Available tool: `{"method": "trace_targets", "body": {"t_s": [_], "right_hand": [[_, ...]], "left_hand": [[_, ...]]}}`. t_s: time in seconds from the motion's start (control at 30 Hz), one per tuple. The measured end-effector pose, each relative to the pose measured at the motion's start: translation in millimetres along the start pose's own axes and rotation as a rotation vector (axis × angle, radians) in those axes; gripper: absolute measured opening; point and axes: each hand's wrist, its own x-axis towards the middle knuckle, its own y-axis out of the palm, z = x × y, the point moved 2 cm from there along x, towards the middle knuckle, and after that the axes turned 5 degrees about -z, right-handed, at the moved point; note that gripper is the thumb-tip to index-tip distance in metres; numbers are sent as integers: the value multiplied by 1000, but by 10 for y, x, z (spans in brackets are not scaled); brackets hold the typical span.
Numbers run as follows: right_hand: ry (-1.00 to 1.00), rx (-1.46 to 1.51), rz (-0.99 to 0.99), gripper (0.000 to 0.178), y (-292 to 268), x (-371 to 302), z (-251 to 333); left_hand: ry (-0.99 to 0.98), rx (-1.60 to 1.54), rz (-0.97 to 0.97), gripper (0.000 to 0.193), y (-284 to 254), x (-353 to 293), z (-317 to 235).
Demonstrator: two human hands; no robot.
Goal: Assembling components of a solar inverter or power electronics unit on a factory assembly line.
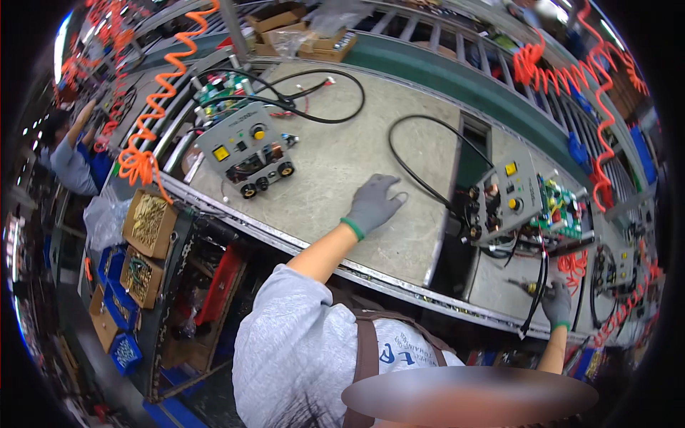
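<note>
My left hand (374, 205), in a grey glove with a green cuff, is over the pale work board (328, 157). Its fingers are apart and nothing shows in them. Far to the right, my right hand (557, 305), gloved alike, is closed around a slim power screwdriver (526, 287) whose thin tip points left. Just beyond that hand stands a grey-panelled electrical unit (508, 196) with a yellow switch, a yellow knob and an exposed green circuit board. A similar unit (246, 146) sits tilted on the board's left part.
Black cables (360, 85) loop over the board. A dark gap (451, 250) separates the two boards. Orange coiled hoses (160, 93) hang at left and right. Cardboard boxes (150, 225) and blue bins (120, 307) of small parts stand at left. Another person (71, 160) works far left.
</note>
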Motion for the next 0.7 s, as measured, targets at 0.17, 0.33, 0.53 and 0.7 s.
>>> {"method": "trace_targets", "body": {"t_s": [0.17,0.33,0.53,0.7], "right_hand": [[-16,666,-8,20,-816,-226,1137],[-606,619,53,48,-734,-25,3273],[-786,482,-67,62,120,268,4106],[-784,479,-53,64,193,249,4190]], "left_hand": [[-3,126,-1156,76,-1301,-483,746],[-438,-240,-1039,53,-1995,-565,1660],[-376,-584,-1164,32,-1850,-351,1815],[-235,-812,-1042,41,-1518,-145,1644]]}}
